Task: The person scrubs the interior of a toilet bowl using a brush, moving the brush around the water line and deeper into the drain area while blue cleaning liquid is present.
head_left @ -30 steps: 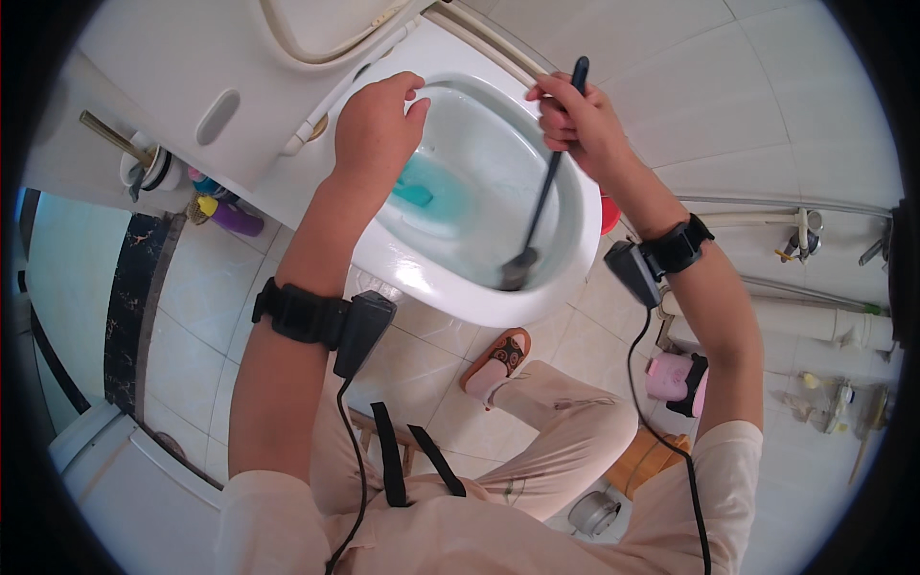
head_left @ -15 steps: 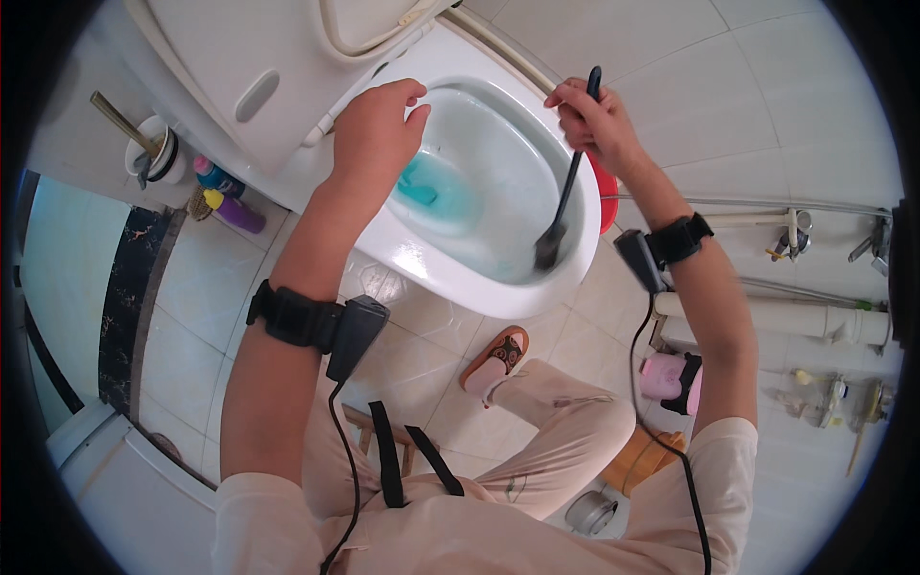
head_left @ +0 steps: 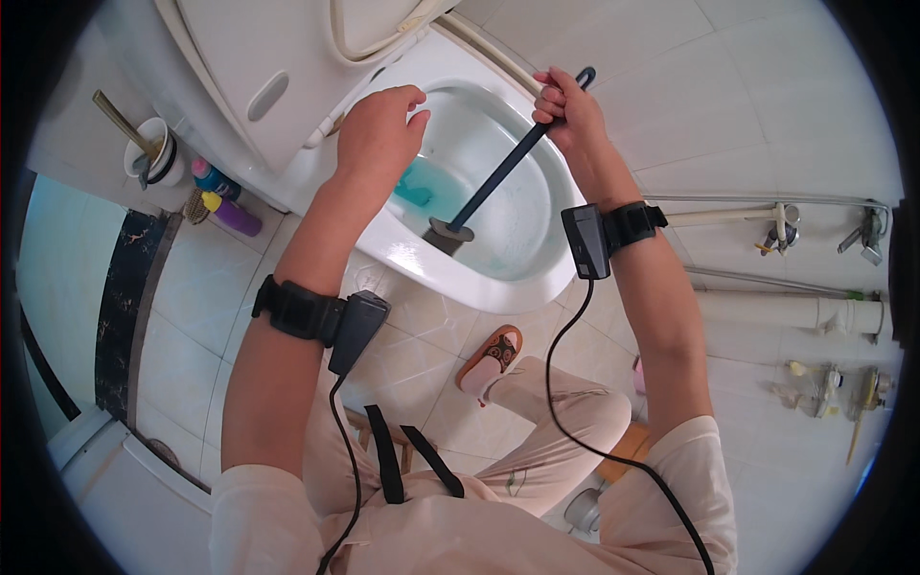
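My right hand (head_left: 572, 110) is closed around the dark handle of a toilet brush (head_left: 503, 177). The handle slants down to the left across the white toilet bowl (head_left: 374, 235). Its grey head (head_left: 448, 236) presses against the inner wall on the near left side, below the blue-green water (head_left: 422, 187). Over the left rim hangs my left hand (head_left: 377, 134), thumb and forefinger apart and loosely bent, with nothing visible between them. Its other fingers are hidden behind the back of the hand.
The raised lid (head_left: 230, 57) leans at the upper left. Beside the base stand a purple bottle (head_left: 235, 216), a blue bottle (head_left: 216, 179) and a white holder with a wooden-handled tool (head_left: 158, 158). Pipes (head_left: 786, 307) run along the right wall. My sandalled foot (head_left: 491, 359) rests on the tiles.
The brush head has swept from the near right end of the bowl to its left inner wall. My right hand has shifted slightly left and up; my left hand has barely moved.
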